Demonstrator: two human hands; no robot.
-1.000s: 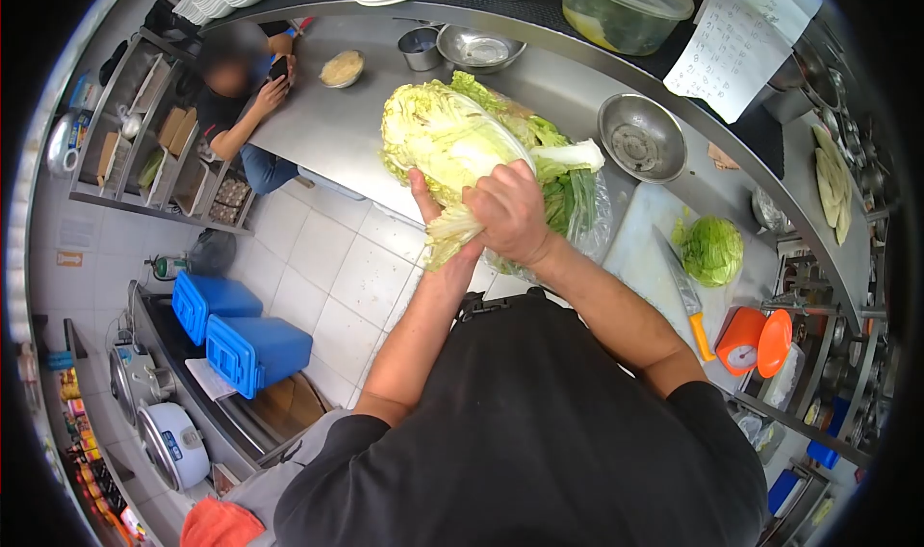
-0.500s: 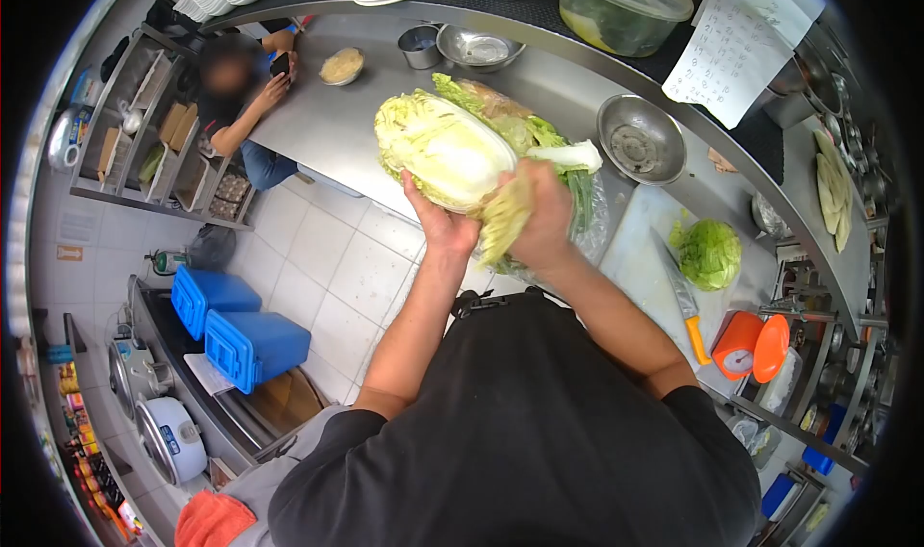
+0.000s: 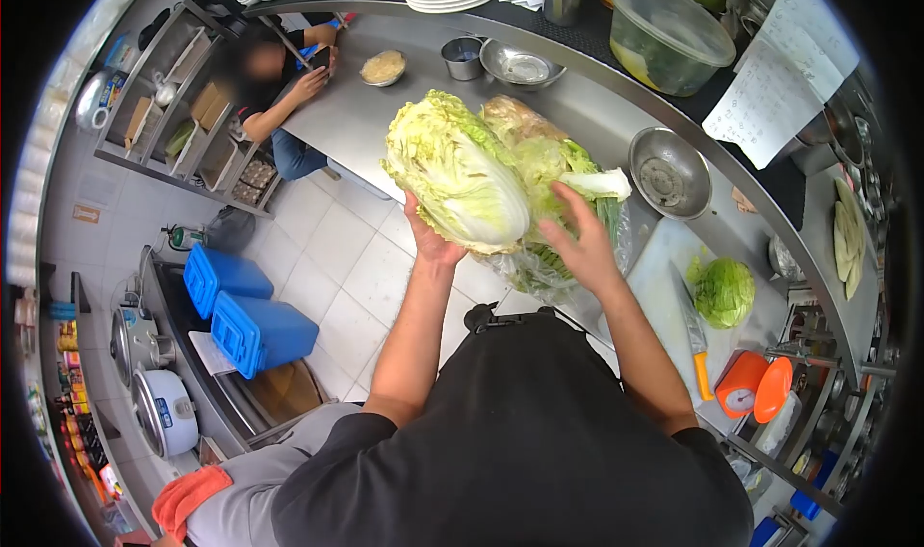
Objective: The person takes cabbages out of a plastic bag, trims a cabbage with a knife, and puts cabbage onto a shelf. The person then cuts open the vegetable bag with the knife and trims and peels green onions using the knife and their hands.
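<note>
A large napa cabbage [image 3: 457, 177] rests in my left hand [image 3: 435, 241], which grips its lower side with the thumb up along the leaves. My right hand [image 3: 585, 247] is just right of the cabbage, fingers spread and nothing between them. Under and beyond that hand lies a clear plastic bag [image 3: 621, 225] with loose green and pale leaves [image 3: 544, 162] on and around it. A thick white leaf stalk [image 3: 597, 183] lies above my right fingers.
On the white cutting board [image 3: 654, 268] are a knife with an orange handle [image 3: 704, 376] and a round green lettuce [image 3: 724, 293]. A metal bowl [image 3: 671, 174] and an orange scale [image 3: 741, 383] stand nearby. Across the counter, a person [image 3: 274, 85] holds a phone.
My right hand has let go of a yellowish leaf and moved right, its fingers now spread. The cabbage has turned in my left hand. The whole view has shifted slightly.
</note>
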